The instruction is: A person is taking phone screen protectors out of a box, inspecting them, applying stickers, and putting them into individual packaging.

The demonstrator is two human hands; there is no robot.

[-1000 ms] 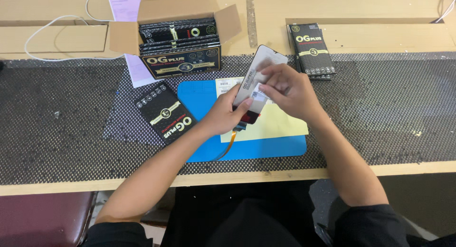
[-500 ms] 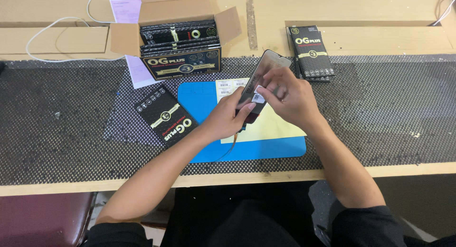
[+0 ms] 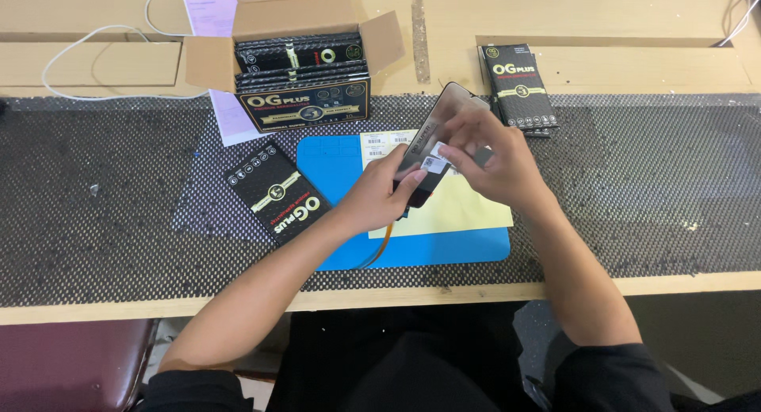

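While the dark phone screen panel [image 3: 434, 146] is held tilted above the blue mat [image 3: 444, 249], left hand [image 3: 379, 196] gripping its lower edge and right hand [image 3: 493, 164] fingers pinching a small white sticker [image 3: 435, 163] on it, labelling looks underway, with the black sleeve [image 3: 279, 194] on the desk [image 3: 119, 214] unused.

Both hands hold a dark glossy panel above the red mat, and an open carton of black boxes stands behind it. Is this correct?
Not quite: the mat is blue, not red, as the head view shows. The rest holds: the left hand and the right hand hold the dark glossy panel above it, and the open carton of black boxes stands behind.
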